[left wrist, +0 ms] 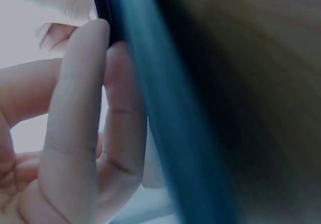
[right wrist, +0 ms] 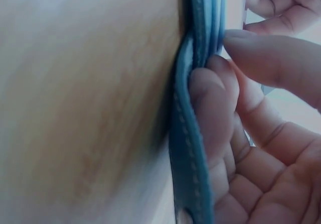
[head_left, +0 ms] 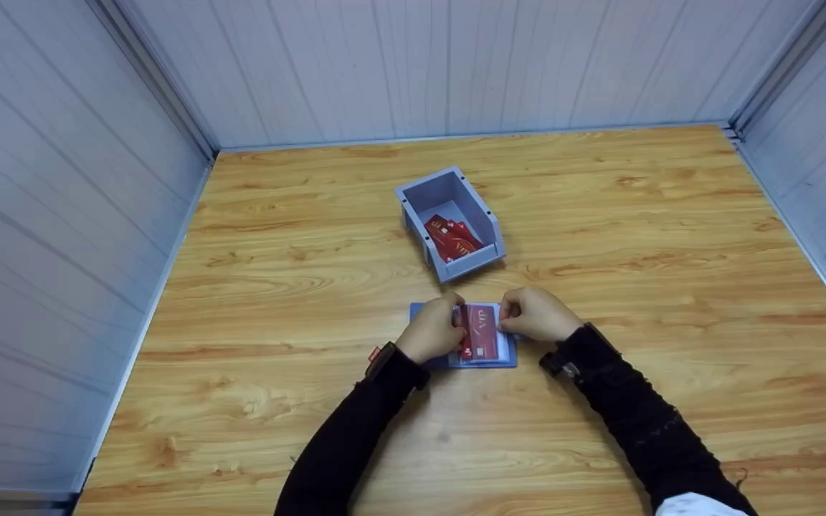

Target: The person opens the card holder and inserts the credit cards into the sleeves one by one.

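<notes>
A blue card holder (head_left: pixel 511 360) lies flat with its clear sleeves spread. A red VIP card (head_left: pixel 483 337) sits in one sleeve, its darker left strip outside the clear plastic. At that left edge my left hand (head_left: pixel 433 331) holds the card, thumb beside it and fingers curled near its top corner. In the left wrist view, the fingertips meet the card's dark edge (left wrist: pixel 102 3) close to the blue cover (left wrist: pixel 155 83). My right hand (head_left: pixel 538 315) pinches the sleeves' right edge between thumb and fingers, beside the holder's stitched strap (right wrist: pixel 188 148) with a snap.
A grey bin (head_left: pixel 467 266) stands just beyond the holder, with several red cards (head_left: pixel 449 235) inside. The wooden table (head_left: pixel 277 301) is bounded by white panel walls (head_left: pixel 413 72) at the back and both sides.
</notes>
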Action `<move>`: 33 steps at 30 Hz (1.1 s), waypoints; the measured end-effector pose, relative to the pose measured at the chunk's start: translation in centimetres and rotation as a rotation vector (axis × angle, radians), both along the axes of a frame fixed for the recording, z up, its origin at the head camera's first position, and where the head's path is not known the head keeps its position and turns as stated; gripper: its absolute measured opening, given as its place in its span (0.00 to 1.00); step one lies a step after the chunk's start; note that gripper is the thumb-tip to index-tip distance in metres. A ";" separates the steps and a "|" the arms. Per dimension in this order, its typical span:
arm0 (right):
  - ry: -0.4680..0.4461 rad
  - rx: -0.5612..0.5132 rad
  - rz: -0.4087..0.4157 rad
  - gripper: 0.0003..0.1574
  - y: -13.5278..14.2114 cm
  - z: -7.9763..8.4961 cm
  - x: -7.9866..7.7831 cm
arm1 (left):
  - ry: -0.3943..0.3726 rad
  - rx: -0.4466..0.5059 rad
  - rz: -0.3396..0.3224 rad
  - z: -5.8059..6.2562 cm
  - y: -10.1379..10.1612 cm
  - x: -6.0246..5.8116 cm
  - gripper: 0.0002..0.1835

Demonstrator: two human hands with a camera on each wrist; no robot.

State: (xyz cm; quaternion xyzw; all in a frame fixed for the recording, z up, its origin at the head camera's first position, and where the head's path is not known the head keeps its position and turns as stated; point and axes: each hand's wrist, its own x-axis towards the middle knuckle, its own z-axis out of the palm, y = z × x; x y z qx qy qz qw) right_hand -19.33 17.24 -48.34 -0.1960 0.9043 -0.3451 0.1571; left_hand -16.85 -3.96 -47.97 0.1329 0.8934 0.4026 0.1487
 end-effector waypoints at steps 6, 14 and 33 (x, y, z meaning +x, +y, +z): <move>0.010 -0.018 0.011 0.07 0.0 0.0 0.0 | 0.067 -0.053 -0.054 -0.2 0.7 -0.3 0.20; 0.004 -0.008 0.008 0.07 0.1 -0.1 0.0 | 0.129 -0.120 -0.091 -0.2 0.9 -0.1 0.07; 0.092 -0.014 -0.049 0.09 -0.4 1.9 -1.3 | 0.383 -0.466 -0.049 -0.3 0.5 3.3 0.32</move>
